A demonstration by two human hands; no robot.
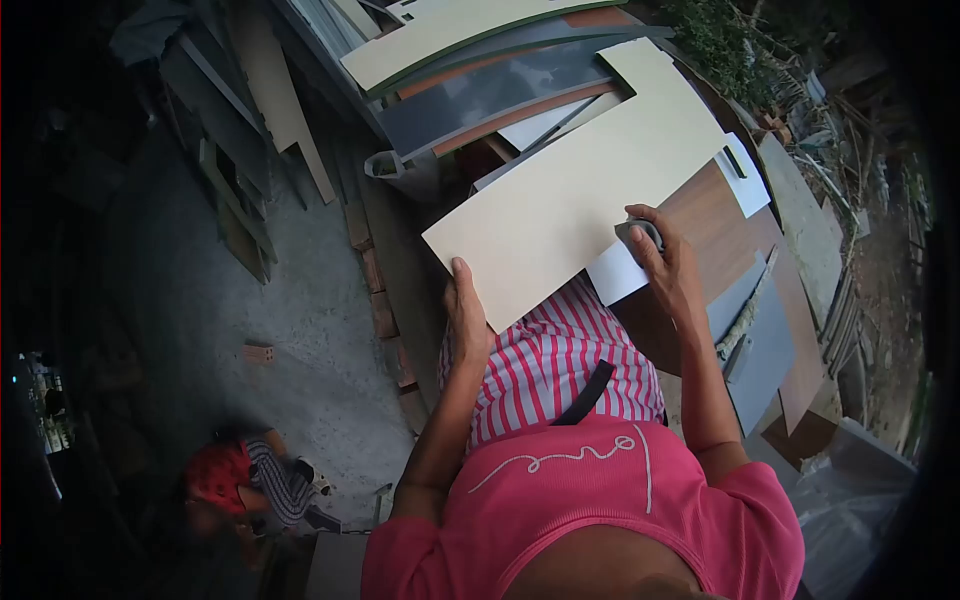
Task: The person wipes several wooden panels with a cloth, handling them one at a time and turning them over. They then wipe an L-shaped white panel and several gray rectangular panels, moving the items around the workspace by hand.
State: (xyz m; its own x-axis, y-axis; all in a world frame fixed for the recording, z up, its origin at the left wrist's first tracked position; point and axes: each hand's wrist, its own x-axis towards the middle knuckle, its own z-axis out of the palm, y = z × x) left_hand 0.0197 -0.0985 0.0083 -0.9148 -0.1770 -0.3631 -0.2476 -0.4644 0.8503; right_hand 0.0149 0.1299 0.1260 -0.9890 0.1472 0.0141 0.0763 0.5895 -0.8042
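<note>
A large cream-coloured panel (570,190) with a notch near its far end lies slanted across my lap and the stack beyond. My left hand (468,310) grips its near left corner, thumb on the top face and fingers mostly hidden along the edge. My right hand (668,262) is closed around a small grey rounded tool (640,236), held at the panel's right edge; its exact kind I cannot make out. Under that hand a white piece (617,272) sticks out from below the panel.
Several cut boards, including a dark grey panel (500,95), are piled ahead. A brown wood-grain board (710,225) and a grey sheet (765,365) lie on the right. Boards lean at upper left. A brick (259,353) and a crouching person (255,480) are on the concrete floor.
</note>
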